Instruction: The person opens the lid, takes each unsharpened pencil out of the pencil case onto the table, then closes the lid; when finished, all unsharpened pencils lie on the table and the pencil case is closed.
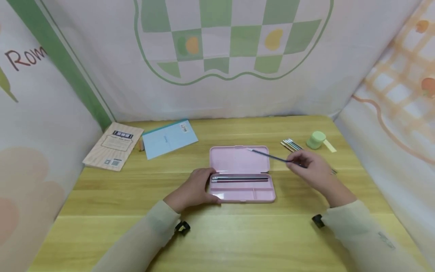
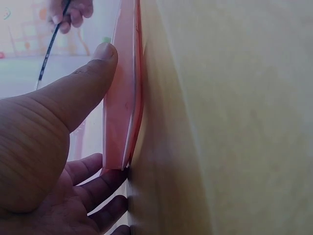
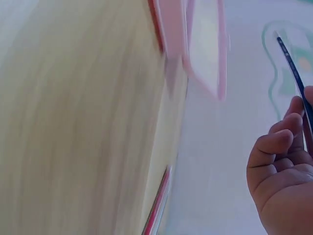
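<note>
Yellow wooden table, with white cloth walls all round, printed with a green check shape.

Pink pencil case lying open in the middle of the table, lid flat at the back, tray at the front. Flat, long, with round corners. Two dark pencils resting side by side in the long top slot of the tray. Smaller slots in front of them.

Left hand pressed against the left end of the pencil case, thumb laid straight along its pink edge, fingers relaxed on the table just below. Not curled round it.

Right hand up in the air, just right of the pencil case, fingers pinched together on one dark blue pencil. Thin and long, tilted, its far tip poking over the right back corner of the lid. Seen again by the right wrist camera, held between fingertips.

More pencils in a small bunch on the table, right of the case and behind the right hand. Light green sharpener-like pot further right of the case, beside them, with a pale yellow strip next to it.

Light blue notebook at the back, left of the case. Tan booklet further left, near the table corner. Pale sleeves on both arms.
</note>
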A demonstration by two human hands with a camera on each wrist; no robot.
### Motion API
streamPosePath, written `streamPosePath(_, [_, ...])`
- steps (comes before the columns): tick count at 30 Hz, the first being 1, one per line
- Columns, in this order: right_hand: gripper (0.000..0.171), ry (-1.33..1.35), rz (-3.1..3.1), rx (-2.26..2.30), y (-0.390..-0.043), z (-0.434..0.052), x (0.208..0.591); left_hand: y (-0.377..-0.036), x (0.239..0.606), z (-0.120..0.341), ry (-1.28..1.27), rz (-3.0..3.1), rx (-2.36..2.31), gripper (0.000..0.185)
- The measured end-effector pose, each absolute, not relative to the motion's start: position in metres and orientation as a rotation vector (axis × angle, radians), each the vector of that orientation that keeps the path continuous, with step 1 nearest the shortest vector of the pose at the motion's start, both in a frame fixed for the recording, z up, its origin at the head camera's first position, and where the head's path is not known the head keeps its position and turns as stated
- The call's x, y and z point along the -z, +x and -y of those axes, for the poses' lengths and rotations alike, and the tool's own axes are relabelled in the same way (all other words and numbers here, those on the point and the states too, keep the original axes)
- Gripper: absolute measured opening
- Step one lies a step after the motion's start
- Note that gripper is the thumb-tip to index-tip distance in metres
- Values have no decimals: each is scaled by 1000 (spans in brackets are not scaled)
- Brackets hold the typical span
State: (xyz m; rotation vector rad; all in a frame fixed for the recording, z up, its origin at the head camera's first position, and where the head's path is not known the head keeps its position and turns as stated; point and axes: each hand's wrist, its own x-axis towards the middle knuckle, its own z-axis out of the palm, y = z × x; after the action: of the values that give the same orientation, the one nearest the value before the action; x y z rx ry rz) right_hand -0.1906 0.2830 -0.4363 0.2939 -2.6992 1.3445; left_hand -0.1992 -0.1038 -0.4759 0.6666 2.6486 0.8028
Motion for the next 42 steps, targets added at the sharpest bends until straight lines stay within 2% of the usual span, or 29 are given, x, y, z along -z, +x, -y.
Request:
streamPosePath(6, [25, 57, 2632, -1408, -203, -339, 445, -199, 474, 105, 657, -2643, -814, 107])
streamPosePath(15, [45, -142, 2815, -1144, -227, -406, 473, -199, 473, 105, 657, -2640, -812, 106])
streamPosePath(25, [34, -50, 2875, -988, -239, -420, 472, -200, 471, 105, 657, -2645, -812, 105])
streamPosePath(42, [29, 88, 3060, -833, -254, -429, 481, -198, 476, 105, 649, -2631, -821, 108])
